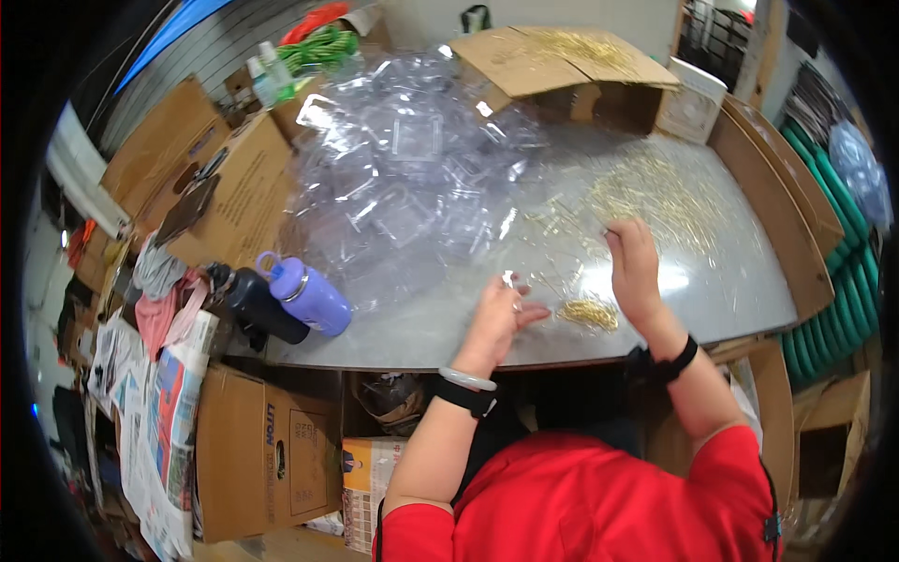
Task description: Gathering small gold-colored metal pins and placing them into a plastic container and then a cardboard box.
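Observation:
Above the near part of the grey metal table [393, 342], my left hand [493, 321] has its fingers apart. A small whitish spot shows at one fingertip; what it is cannot be made out. My right hand [637, 272] is bent at the wrist with its fingertips pressed together; anything pinched in them is too small to see. Between the hands lies a small bundle of thin gold-coloured wire pieces [588, 315]. Beyond my right hand, many more loose gold wire pieces [660, 201] are scattered. A large heap of clear plastic packs [393, 178] lies to the left and beyond.
A purple bottle [314, 298] and a black bottle [267, 304] stand at the table's left front. A cardboard box [234, 192] borders the left side. Gold pieces lie on a cardboard flap [562, 58] at the back. A cardboard wall [782, 211] edges the right, beside green hose [829, 262].

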Action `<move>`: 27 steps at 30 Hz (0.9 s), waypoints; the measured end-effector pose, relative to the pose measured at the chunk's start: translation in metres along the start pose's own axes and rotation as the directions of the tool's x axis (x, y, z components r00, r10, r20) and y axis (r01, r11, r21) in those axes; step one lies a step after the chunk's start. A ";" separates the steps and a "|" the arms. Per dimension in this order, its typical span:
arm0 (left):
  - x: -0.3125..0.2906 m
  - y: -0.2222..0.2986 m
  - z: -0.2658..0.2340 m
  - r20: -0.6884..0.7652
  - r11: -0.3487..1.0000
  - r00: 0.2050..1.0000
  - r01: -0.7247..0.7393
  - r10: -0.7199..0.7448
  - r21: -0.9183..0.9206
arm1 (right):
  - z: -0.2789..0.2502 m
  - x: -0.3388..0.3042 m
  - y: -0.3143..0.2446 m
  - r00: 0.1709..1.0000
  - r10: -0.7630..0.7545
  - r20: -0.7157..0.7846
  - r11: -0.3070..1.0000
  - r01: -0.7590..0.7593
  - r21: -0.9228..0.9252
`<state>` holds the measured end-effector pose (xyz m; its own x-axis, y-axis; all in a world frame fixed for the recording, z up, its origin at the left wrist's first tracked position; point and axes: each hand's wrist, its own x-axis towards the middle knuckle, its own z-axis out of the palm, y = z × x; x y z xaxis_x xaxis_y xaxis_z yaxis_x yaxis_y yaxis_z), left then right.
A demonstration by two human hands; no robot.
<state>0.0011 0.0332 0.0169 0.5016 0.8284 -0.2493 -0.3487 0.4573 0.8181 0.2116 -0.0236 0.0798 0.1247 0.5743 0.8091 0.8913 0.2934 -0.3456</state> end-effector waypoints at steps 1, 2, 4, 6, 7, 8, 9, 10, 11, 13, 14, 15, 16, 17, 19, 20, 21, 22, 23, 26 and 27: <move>-0.007 0.010 0.001 -0.019 0.999 0.999 -0.027 0.027 -0.017 | -0.003 0.003 0.016 0.995 -0.051 0.081 0.991 0.060 -0.119; -0.013 0.018 0.004 -0.035 0.998 0.998 -0.058 0.057 -0.034 | -0.007 0.005 0.034 0.981 -0.093 0.168 0.964 0.130 -0.231; -0.025 0.025 0.005 -0.079 0.994 0.994 -0.087 0.082 -0.067 | -0.017 -0.001 0.067 0.946 -0.121 0.300 0.900 0.232 -0.369; -0.035 0.020 0.000 -0.103 0.990 0.992 -0.088 0.077 -0.107 | -0.022 -0.008 0.079 0.917 -0.119 0.381 0.858 0.288 -0.426; -0.039 0.012 -0.005 -0.094 0.989 0.994 -0.064 0.051 -0.135 | -0.025 -0.018 0.079 0.935 -0.062 0.349 0.835 0.241 -0.495; -0.044 0.007 -0.011 -0.099 0.986 0.994 -0.051 0.035 -0.161 | -0.024 -0.020 0.068 0.935 -0.047 0.351 0.894 0.196 -0.404; -0.049 -0.001 -0.013 -0.118 0.982 0.992 -0.058 0.037 -0.179 | -0.027 -0.024 0.058 0.933 -0.028 0.359 0.937 0.149 -0.315; -0.052 -0.010 -0.013 -0.137 0.978 0.990 -0.066 0.039 -0.196 | -0.030 -0.029 0.048 0.930 -0.010 0.368 0.970 0.099 -0.224; -0.055 -0.017 -0.011 -0.153 0.975 0.988 -0.068 0.036 -0.213 | -0.039 -0.040 0.036 0.864 0.054 0.501 0.996 -0.012 -0.088; -0.054 -0.021 -0.001 -0.127 0.973 0.992 -0.054 0.025 -0.225 | -0.039 -0.061 0.016 0.832 0.032 0.555 0.997 0.011 -0.075; -0.052 -0.022 0.004 -0.118 0.972 0.993 -0.055 0.029 -0.230 | -0.037 -0.067 0.008 0.816 0.012 0.578 0.998 0.029 -0.062; -0.048 -0.026 0.007 -0.101 0.972 0.995 -0.042 0.019 -0.230 | -0.035 -0.072 0.005 0.818 0.009 0.575 0.994 0.058 -0.098; -0.046 -0.031 0.011 -0.081 0.971 0.997 -0.030 0.011 -0.236 | -0.031 -0.082 0.007 0.821 0.009 0.571 0.997 0.038 -0.069; -0.044 -0.034 0.015 -0.062 0.970 0.998 -0.020 0.005 -0.241 | -0.025 -0.088 0.008 0.824 0.007 0.566 0.999 0.018 -0.039; -0.041 -0.039 0.028 -0.048 0.971 0.999 -0.013 0.002 -0.240 | -0.022 -0.098 0.006 0.828 0.026 0.560 1.000 -0.023 -0.013; -0.042 -0.038 0.033 -0.057 0.972 0.998 -0.022 0.008 -0.234 | -0.023 -0.100 0.006 0.833 0.038 0.552 0.999 -0.042 -0.006; -0.044 -0.038 0.038 -0.067 0.973 0.998 -0.030 0.015 -0.229 | -0.022 -0.102 0.006 0.837 0.050 0.545 0.998 -0.061 0.001; -0.045 -0.037 0.040 -0.077 0.974 0.997 -0.039 0.022 -0.223 | -0.022 -0.104 0.007 0.840 0.062 0.538 0.997 -0.080 0.009; -0.047 -0.038 0.039 -0.069 0.975 0.997 -0.048 0.033 -0.216 | -0.023 -0.105 0.008 0.839 0.067 0.540 0.996 -0.092 0.019; -0.065 -0.034 0.027 -0.048 0.985 0.998 -0.050 0.043 -0.162 | -0.027 -0.102 0.008 0.830 0.085 0.551 0.987 -0.146 0.067; -0.076 -0.029 0.023 -0.036 0.992 0.999 -0.028 0.024 -0.121 | -0.031 -0.100 0.006 0.824 0.101 0.558 0.980 -0.179 0.087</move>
<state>-0.0088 -0.0499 0.0240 0.4640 0.8503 -0.2484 -0.4562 0.4697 0.7558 0.2185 -0.1030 0.0119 -0.0507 0.9291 0.3665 0.8134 0.2513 -0.5247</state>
